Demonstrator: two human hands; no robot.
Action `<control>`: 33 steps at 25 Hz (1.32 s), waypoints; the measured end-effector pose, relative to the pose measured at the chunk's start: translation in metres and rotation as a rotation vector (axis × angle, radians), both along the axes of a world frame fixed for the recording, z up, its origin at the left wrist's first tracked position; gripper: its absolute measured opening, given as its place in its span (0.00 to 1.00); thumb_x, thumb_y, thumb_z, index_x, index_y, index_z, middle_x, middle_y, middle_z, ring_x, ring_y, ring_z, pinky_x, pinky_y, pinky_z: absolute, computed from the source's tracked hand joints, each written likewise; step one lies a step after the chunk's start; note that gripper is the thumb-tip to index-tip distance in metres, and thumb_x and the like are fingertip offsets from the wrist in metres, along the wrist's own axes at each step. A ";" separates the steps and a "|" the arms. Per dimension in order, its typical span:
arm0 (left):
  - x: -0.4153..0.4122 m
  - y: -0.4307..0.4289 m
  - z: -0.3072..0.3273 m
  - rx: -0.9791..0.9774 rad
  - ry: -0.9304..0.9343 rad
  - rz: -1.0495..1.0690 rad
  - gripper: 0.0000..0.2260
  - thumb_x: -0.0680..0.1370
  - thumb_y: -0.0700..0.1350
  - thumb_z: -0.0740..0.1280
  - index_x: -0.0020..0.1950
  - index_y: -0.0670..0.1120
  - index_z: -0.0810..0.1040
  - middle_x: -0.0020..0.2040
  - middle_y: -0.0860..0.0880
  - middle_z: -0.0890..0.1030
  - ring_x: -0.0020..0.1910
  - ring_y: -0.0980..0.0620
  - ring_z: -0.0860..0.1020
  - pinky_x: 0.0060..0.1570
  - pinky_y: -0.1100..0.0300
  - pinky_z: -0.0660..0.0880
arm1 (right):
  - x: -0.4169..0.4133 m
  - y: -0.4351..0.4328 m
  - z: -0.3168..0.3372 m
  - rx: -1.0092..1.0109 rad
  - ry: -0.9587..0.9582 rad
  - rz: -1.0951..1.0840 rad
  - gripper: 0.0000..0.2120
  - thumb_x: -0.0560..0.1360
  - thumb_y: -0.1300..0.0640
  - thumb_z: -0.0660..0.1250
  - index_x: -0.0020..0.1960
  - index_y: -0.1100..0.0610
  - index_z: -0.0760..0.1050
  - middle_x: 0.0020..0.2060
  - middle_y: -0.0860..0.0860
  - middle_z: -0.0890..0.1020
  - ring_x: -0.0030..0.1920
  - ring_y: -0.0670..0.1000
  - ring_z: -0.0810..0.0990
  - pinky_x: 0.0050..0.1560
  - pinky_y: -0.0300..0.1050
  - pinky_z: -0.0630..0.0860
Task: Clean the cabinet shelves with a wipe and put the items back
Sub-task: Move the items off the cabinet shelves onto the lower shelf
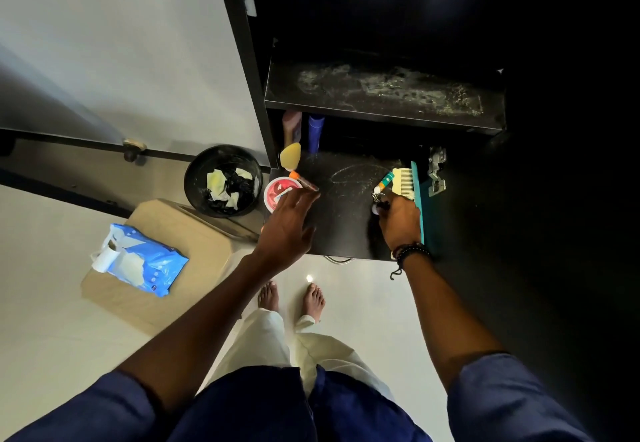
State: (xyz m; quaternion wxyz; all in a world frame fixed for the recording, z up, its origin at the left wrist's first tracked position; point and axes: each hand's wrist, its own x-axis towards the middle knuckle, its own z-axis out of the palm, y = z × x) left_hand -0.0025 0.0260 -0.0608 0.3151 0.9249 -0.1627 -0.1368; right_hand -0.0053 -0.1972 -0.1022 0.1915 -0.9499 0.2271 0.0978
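Observation:
The black cabinet stands open with a dusty upper shelf (381, 95) and a lower shelf (346, 199) marked with wipe streaks. My left hand (287, 223) hovers open over the lower shelf, fingertips near a small orange-capped tube (303, 181) and a round pink-and-white tub (275, 193). A yellow sponge-like item (290, 156) sits behind them. My right hand (398, 218) is closed on a small dark item with a keyring (377, 200). Just beyond it lie a white-green tube (385, 181) and a pale comb (404, 181). A blue wipe pack (145, 261) lies on a box at the left.
A black bin (223, 180) with used wipes stands on the floor left of the cabinet. The wipe pack rests on a tan cardboard box (166, 268). Two bottles (304, 129) stand at the shelf's back left. A teal edge (419, 199) and a door hinge (436, 171) are at the right.

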 end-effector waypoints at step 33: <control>0.043 0.035 -0.013 0.156 0.070 0.004 0.26 0.77 0.47 0.67 0.73 0.46 0.64 0.74 0.45 0.63 0.72 0.44 0.63 0.64 0.52 0.70 | 0.065 0.008 -0.035 -0.014 0.155 -0.162 0.19 0.75 0.53 0.66 0.63 0.60 0.71 0.70 0.63 0.60 0.63 0.65 0.69 0.61 0.51 0.70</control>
